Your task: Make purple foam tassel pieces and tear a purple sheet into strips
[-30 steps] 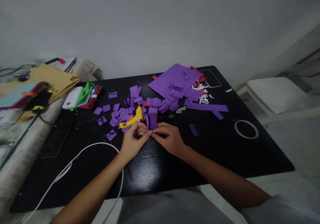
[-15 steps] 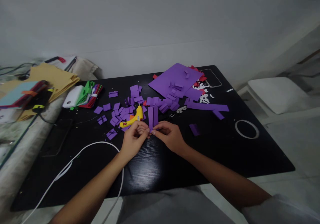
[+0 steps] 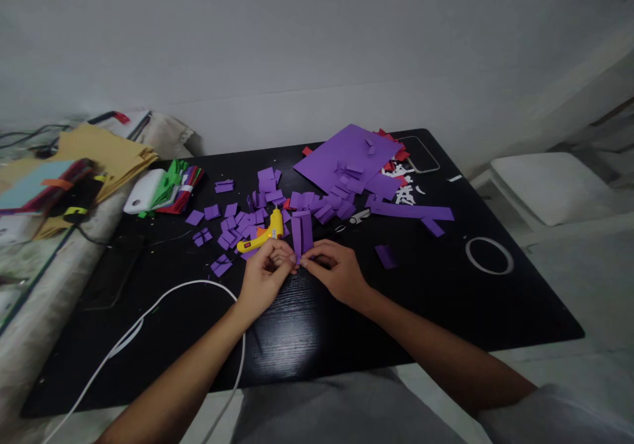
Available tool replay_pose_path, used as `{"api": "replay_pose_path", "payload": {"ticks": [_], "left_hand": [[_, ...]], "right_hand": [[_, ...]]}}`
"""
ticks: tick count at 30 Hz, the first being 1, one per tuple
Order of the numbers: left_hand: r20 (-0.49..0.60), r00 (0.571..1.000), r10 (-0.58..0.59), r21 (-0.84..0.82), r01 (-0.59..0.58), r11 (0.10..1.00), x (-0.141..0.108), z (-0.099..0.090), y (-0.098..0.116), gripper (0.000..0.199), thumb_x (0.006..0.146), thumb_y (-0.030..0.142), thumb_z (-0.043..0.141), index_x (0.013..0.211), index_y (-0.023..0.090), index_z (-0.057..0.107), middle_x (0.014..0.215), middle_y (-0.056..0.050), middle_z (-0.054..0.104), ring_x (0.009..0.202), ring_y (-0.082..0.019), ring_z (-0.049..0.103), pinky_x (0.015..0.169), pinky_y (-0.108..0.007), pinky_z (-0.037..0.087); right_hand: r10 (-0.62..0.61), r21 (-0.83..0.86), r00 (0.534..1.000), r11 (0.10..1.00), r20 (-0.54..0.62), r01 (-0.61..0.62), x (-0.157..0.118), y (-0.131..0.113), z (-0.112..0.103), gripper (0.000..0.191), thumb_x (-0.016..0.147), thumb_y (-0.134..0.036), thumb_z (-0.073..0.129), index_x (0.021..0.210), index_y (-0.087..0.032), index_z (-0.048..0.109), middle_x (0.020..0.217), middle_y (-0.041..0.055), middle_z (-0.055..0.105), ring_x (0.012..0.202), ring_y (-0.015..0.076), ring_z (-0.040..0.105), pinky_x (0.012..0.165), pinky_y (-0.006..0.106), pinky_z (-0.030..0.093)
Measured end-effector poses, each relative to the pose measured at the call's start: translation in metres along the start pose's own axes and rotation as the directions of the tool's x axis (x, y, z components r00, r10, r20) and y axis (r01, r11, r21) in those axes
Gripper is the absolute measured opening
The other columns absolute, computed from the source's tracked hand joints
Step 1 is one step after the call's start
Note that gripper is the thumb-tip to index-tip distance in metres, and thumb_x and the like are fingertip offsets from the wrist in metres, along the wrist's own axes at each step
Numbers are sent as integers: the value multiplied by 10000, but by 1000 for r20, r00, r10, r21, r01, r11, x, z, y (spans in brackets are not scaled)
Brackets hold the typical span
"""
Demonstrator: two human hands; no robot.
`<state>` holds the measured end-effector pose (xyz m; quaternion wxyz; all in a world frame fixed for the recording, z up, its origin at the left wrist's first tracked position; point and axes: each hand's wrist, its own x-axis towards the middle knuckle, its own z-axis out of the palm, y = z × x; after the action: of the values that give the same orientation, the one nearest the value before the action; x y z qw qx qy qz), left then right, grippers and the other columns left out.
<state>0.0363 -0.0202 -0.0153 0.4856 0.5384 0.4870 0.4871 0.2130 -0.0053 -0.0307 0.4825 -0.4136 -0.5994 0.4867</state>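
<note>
A folded purple paper strip [image 3: 302, 230] stands out away from me between my hands, its lower end pinched by both. My left hand [image 3: 270, 269] has thumb and fingers closed on the left side of that end. On the right side, my right hand [image 3: 334, 265] grips it between thumb and forefinger. Just beyond my left hand lies a yellow glue gun [image 3: 265, 232]. Many small purple paper pieces [image 3: 242, 222], some folded, are scattered around it. The very tips of my fingers partly hide the strip's near end.
A large purple sheet [image 3: 337, 156] lies at the back, with red and white scraps beside it. Scissors [image 3: 360, 217] and a long purple strip [image 3: 411, 211] are to the right, near a tape ring [image 3: 489, 256]. A white cable [image 3: 173, 289] curves across the left front.
The far end of the folded purple strip has shifted slightly, its two sides now sitting closer together. Both hands stay almost in place.
</note>
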Motion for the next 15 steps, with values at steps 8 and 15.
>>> {"api": "replay_pose_path", "payload": {"ticks": [8, 15], "left_hand": [[13, 1000, -19, -4, 19, 1000, 1, -3, -6, 163, 901, 306, 725, 914, 179, 625, 787, -3, 656, 634, -115, 650, 647, -245, 529], [13, 1000, -17, 0, 17, 1000, 1, -2, -4, 135, 905, 281, 707, 909, 172, 628, 755, 15, 636, 564, -89, 616, 577, -218, 503]], "right_hand": [[-27, -67, 1000, 997, -4, 27, -1, 0, 1, 54, 838, -223, 763, 863, -235, 809, 920, 48, 719, 805, 167, 716, 701, 263, 598], [-68, -105, 998, 992, 2, 68, 0, -1, 0, 98, 830, -194, 770, 891, -241, 830, 914, 38, 724, 784, 147, 710, 696, 237, 586]]}}
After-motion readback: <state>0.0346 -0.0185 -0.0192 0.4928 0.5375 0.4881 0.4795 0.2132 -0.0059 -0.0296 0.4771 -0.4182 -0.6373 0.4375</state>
